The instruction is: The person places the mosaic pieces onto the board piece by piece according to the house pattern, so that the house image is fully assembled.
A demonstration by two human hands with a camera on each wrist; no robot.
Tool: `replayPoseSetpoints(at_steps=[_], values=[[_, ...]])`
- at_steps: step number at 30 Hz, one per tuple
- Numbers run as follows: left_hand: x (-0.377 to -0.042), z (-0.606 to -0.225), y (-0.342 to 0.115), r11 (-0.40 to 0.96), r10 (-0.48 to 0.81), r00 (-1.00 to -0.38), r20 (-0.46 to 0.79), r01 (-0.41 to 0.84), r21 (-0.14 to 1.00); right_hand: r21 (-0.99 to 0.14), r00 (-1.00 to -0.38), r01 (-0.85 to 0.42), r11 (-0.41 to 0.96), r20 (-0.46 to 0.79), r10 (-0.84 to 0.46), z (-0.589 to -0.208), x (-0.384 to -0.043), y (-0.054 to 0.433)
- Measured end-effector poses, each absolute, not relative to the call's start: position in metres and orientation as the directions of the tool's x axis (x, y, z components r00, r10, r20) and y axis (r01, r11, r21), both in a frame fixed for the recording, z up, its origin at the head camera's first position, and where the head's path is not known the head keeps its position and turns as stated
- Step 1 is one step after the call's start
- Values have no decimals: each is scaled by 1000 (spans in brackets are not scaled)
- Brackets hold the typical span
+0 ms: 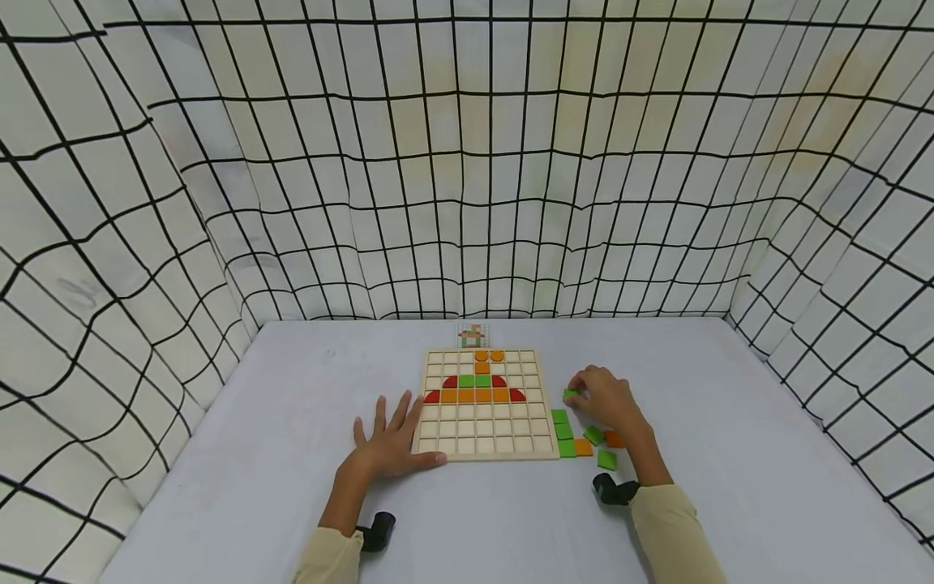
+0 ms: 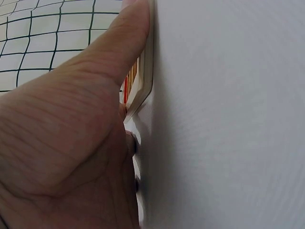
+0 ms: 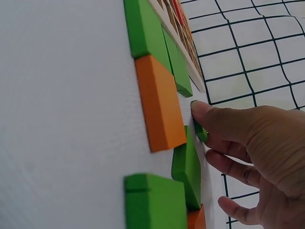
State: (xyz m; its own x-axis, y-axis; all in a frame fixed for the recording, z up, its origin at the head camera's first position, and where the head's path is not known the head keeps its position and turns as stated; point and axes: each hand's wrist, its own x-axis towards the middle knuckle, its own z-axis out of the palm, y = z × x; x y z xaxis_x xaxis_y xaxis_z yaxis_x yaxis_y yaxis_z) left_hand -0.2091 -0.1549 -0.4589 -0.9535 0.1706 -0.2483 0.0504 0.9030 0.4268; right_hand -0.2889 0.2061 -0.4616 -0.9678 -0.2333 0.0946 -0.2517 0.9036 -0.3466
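Observation:
A wooden grid board lies on the white table with red, orange and green pieces set in its upper half. My left hand rests with spread fingers at the board's left edge, its thumb along the near corner. Right of the board, my right hand pinches a green square tile between thumb and fingers. Several green tiles stand in a column against the board's right edge, with an orange tile beside the lowest one.
Loose green tiles and another orange tile lie near my right wrist. A small picture card sits behind the board. White walls with black netting enclose the table's back and sides.

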Motion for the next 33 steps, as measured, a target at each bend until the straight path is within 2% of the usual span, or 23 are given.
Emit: replayPoseSetpoints(at_steps=[13,33], values=[[-211,-461,-155,904,173,-954,-246,55,424,-311,-962,-271,911,118,-246,-462,-291,204],[-212,-459,-154,903,168,-953,-253,46,427,-337,-935,-352,873,162,-315,-454,-291,179]])
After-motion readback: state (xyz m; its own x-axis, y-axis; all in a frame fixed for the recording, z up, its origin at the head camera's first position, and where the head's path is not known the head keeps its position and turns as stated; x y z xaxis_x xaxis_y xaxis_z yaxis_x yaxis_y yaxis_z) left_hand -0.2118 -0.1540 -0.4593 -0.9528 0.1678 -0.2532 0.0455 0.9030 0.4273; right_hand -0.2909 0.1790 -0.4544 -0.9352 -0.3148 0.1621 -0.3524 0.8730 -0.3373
